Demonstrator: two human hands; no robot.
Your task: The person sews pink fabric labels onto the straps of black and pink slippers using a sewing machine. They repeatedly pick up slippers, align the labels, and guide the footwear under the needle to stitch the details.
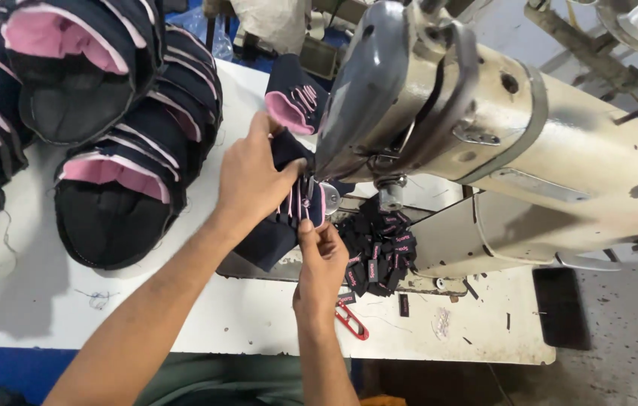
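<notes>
A dark navy fabric piece with pink stripes lies under the head of a cream and grey sewing machine. My left hand presses flat on the fabric just left of the needle area, fingers spread over it. My right hand pinches the near edge of the same piece right below the presser foot. The needle itself is hidden behind the machine head.
Stacks of navy and pink shoe uppers fill the left of the white table. A heap of small black labels with pink print lies by the machine base. Red thread snips rest near my right wrist. Another navy-pink piece sits behind.
</notes>
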